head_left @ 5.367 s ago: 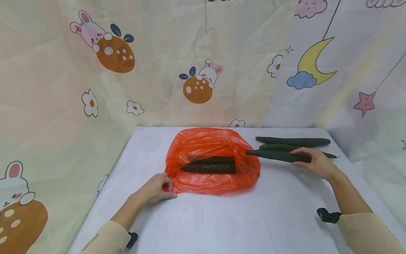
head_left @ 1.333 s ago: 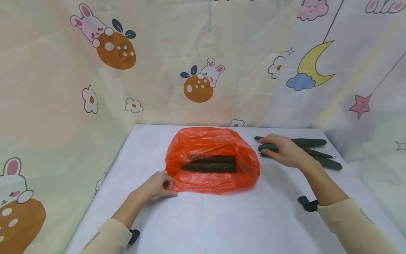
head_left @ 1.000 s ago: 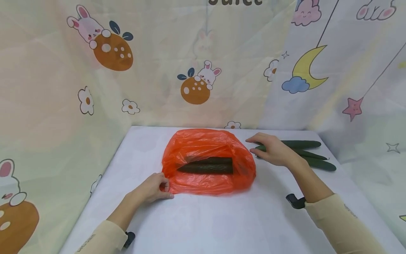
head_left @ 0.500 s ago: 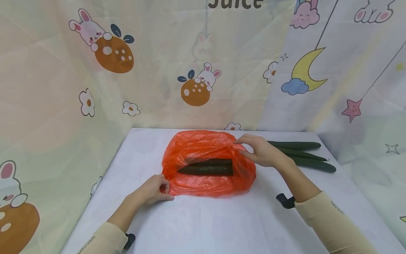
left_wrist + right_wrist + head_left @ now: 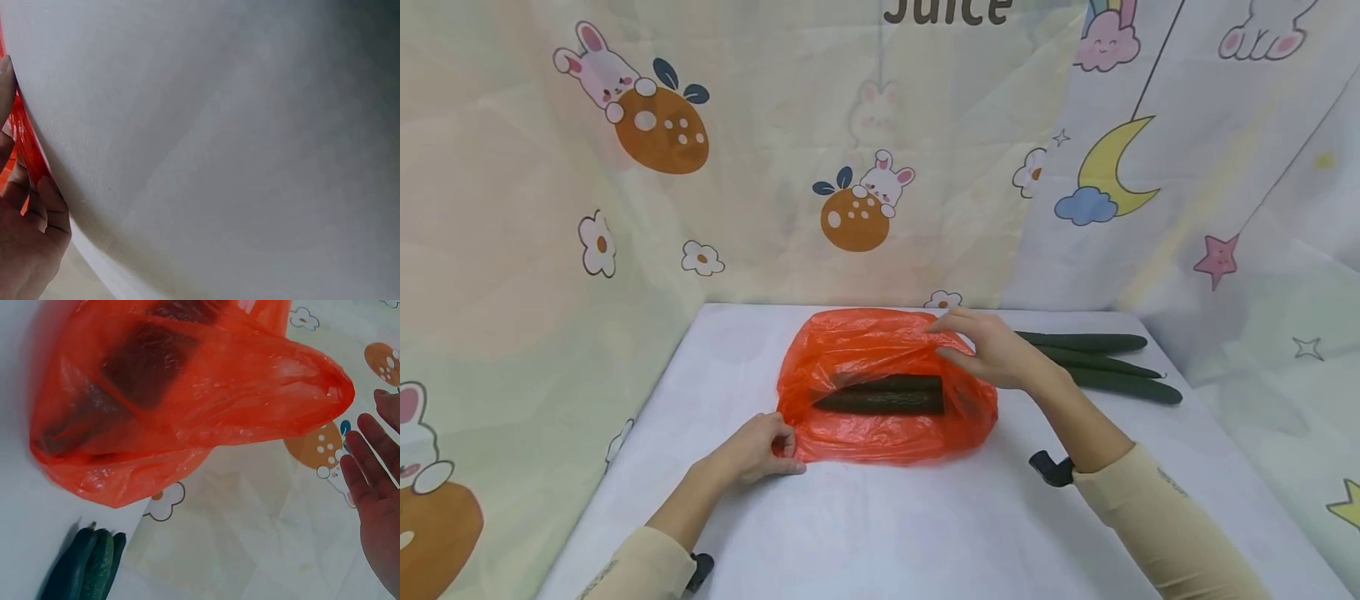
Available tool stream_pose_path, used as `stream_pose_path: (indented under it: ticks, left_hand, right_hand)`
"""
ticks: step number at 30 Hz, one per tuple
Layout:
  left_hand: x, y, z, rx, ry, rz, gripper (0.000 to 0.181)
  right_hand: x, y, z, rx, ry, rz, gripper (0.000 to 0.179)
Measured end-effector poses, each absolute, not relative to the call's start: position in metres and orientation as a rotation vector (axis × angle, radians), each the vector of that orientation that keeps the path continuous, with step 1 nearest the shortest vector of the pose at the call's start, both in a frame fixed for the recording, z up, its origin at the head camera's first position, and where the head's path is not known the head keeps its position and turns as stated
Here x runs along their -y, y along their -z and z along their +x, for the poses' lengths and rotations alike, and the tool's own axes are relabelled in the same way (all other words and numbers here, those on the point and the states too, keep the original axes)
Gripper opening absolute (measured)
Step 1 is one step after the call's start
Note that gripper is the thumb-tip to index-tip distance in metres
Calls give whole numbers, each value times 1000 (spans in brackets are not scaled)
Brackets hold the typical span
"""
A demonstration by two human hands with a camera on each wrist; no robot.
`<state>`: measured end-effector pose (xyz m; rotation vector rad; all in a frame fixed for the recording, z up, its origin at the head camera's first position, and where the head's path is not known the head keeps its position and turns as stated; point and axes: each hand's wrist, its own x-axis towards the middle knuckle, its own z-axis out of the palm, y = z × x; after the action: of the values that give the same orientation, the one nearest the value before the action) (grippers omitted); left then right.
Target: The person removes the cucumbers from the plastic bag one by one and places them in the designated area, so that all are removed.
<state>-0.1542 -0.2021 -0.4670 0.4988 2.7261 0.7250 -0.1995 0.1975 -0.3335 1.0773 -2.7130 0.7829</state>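
A red plastic bag (image 5: 865, 442) lies on the white-covered table, its mouth facing the camera. Dark green cucumbers (image 5: 883, 403) show through the opening. At the bag's left corner my left hand (image 5: 758, 450) pinches the edge; red film (image 5: 28, 140) runs between its fingers in the left wrist view. My right hand (image 5: 1003, 354) is raised over the bag's right part, fingers spread and holding nothing. In the right wrist view those fingers (image 5: 369, 456) stand apart from the bag's raised edge. Three more cucumbers (image 5: 1123, 385) lie side by side right of the bag, their left ends partly behind my right hand.
The white tabletop (image 5: 880, 533) stretches in front of the bag. A printed cloth backdrop (image 5: 760, 125) with rabbits and a moon encloses the back and sides. A black strap-on device (image 5: 1051, 469) sits at the right wrist, another (image 5: 702, 572) at the left.
Earlier my right hand held a cucumber beside the bag; it was laid with the other two. The hand then let go and moved left over the bag. My left hand has stayed in place.
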Motion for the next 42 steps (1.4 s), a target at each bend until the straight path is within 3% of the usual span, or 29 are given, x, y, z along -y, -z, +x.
stream_pose_path:
  ticks: [22,42]
  left_hand:
    - [206,470,-155,-2730,-737,542,35]
    - [204,469,-155,-2723,-747,521,34]
  right_hand:
    - [-139,336,-195,2566,-890,1243,35]
    - [-132,369,-194,2581,-985,1234,33]
